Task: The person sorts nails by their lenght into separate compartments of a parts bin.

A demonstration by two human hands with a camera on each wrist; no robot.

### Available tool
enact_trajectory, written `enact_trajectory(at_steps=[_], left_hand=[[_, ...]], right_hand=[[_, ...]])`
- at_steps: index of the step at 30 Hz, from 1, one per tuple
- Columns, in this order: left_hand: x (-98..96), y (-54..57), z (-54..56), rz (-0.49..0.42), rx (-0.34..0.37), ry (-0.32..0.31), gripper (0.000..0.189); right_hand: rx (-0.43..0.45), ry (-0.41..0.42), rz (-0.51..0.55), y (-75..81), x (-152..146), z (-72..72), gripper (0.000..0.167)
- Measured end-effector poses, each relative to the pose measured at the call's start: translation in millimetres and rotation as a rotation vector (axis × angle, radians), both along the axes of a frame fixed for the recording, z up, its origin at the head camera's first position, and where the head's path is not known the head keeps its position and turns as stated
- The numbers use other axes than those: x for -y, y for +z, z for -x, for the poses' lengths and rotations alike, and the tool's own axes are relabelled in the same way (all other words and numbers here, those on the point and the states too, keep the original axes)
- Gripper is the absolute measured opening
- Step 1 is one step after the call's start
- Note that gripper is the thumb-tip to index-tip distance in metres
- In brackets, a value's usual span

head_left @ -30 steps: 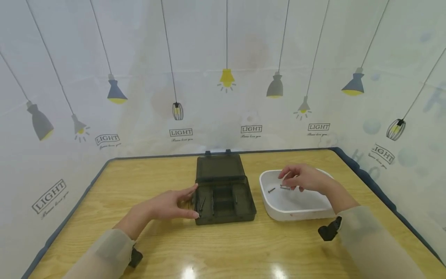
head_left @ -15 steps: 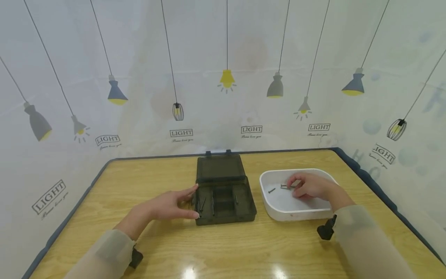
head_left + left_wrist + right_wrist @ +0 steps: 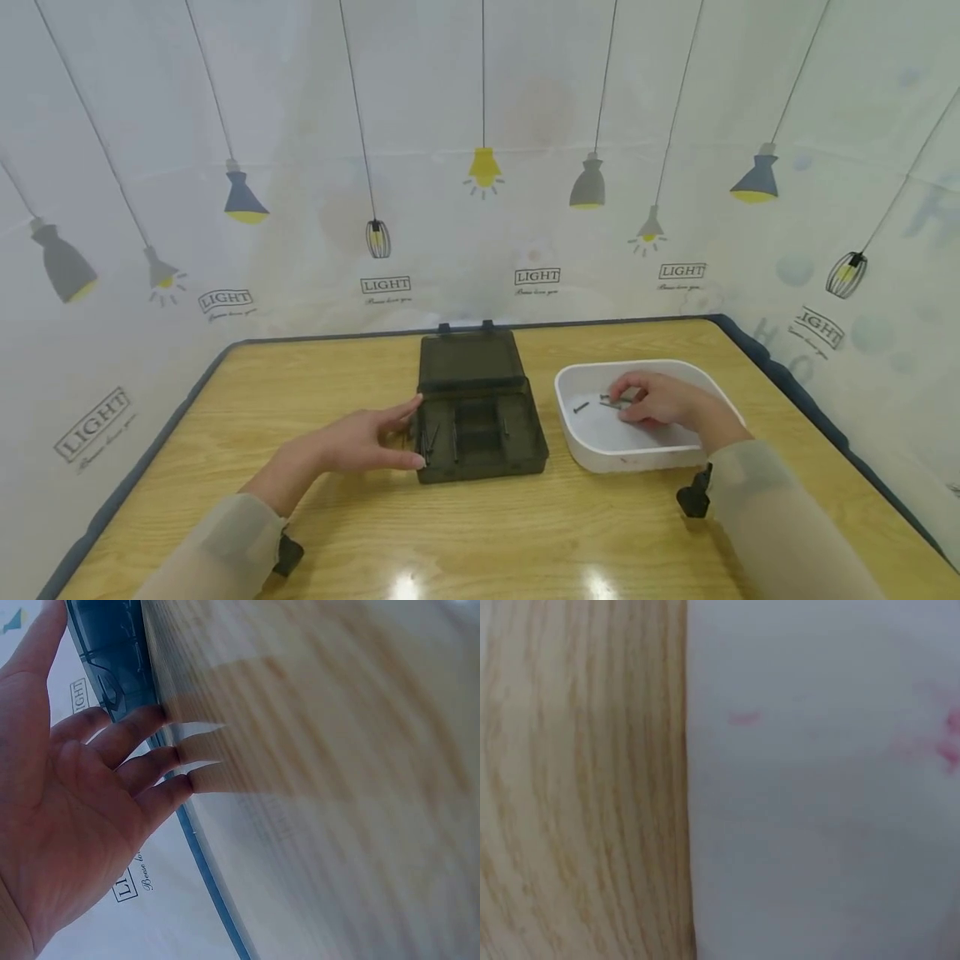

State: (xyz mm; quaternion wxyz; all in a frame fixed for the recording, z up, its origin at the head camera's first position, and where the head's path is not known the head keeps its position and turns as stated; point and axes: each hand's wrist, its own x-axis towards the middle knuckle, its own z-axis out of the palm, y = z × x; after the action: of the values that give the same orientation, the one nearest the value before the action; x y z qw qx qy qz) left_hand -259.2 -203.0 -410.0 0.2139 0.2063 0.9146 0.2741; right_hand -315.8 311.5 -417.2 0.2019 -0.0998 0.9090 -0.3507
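My left hand rests along the left side of a dark translucent box, its thumb at the front corner and its fingers extended. In the left wrist view this hand has its fingers spread against the box's end. The box's lid lies back, and several thin screws sit inside. My right hand reaches into a white tray, thumb and bent forefinger on either side of some screws; whether it pinches one, I cannot tell. Another screw lies to their left.
Wooden tabletop spreads around the box and tray, edged by a dark blue border. A white sheet printed with lamps hangs behind. The right wrist view holds only wood and the tray's pink-marked wall.
My right hand has gone down into the tray, first to the right, then slightly back left to the screws. The left hand has stayed at the box. The head view has shifted slightly.
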Motion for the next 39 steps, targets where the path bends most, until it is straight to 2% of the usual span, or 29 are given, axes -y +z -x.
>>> enact_trajectory(at_steps=[10, 27, 34, 39], left_hand=[[0.4, 1.2, -0.1, 0.016, -0.021, -0.014, 0.109], [1.8, -2.3, 1.0, -0.002, -0.012, -0.008, 0.109], [2.1, -4.3, 0.9, -0.019, -0.007, -0.005, 0.109], [2.2, -2.9, 1.8, -0.003, -0.023, -0.009, 0.109]], right_hand=[[-0.014, 0.002, -0.036, 1.3, 5.5, 0.5, 0.023], [-0.021, 0.026, -0.084, -2.1, 7.6, 2.6, 0.008], [-0.045, 0.024, -0.052, -0.6, 4.1, 1.0, 0.010], [-0.059, 0.003, 0.018, 5.5, 3.6, -1.8, 0.013]])
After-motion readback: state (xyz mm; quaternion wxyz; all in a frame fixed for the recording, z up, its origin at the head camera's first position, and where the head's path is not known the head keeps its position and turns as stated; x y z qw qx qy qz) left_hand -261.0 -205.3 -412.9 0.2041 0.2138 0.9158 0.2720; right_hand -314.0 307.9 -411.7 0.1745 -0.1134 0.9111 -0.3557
